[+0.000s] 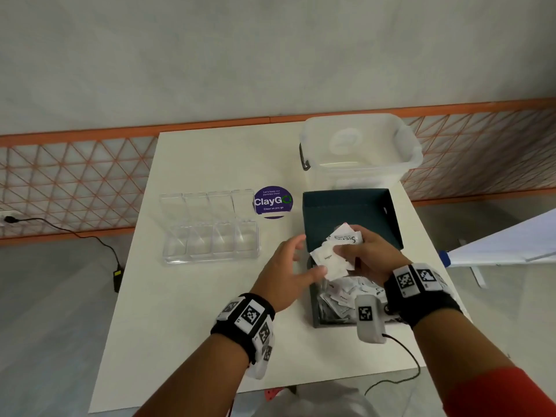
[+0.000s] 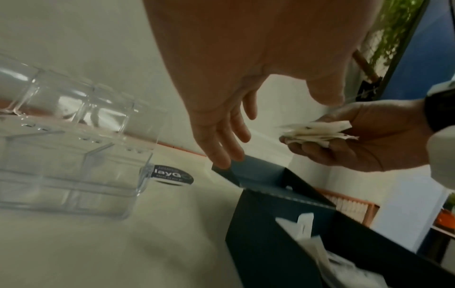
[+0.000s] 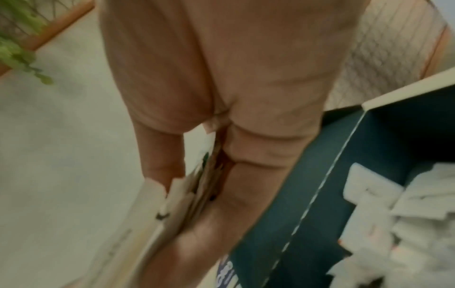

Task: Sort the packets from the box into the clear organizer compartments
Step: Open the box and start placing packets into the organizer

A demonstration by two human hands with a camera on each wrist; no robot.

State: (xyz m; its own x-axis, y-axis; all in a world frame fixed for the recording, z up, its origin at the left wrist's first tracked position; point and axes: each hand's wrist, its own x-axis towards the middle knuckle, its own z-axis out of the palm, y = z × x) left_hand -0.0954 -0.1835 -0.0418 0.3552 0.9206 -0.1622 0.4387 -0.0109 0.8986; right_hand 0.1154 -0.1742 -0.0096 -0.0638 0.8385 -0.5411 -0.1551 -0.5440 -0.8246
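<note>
Packets point(image 1: 337, 254) in a small fanned stack sit in my right hand point(image 1: 373, 254), thumb on top and fingers curled beneath, held just above the near half of the dark box point(image 1: 391, 224). That box is my landmark: it stands open on the white worktop point(image 1: 210, 311), its lid flap raised at the far side, and more white packets point(image 1: 343, 296) lie loose inside it, below my right wrist. One packet in my stack shows the word "Sugar"; another carries print I cannot read in full. My left hand point(image 1: 288, 272) hovers just left of the box with fingers relaxed and spread, holding nothing, its thumb touching or nearly touching the lowest packet's edge; I cannot tell which. The clear organizer point(image 1: 210, 236) sits well to the left of the box, its lids tipped back, and its four compartments look to be without packets. A round purple sticker point(image 1: 273, 201) lies on the worktop between organizer and box. A clear plastic tub point(image 1: 361, 152) stands beyond the box. I judge that sorting has barely begun: I am at the stage of taking a handful and reading the labels. The next move calls for my left hand to pinch a single packet off the stack without dragging its neighbours, then carry it left and drop it in one compartment, keeping like with like.
</note>
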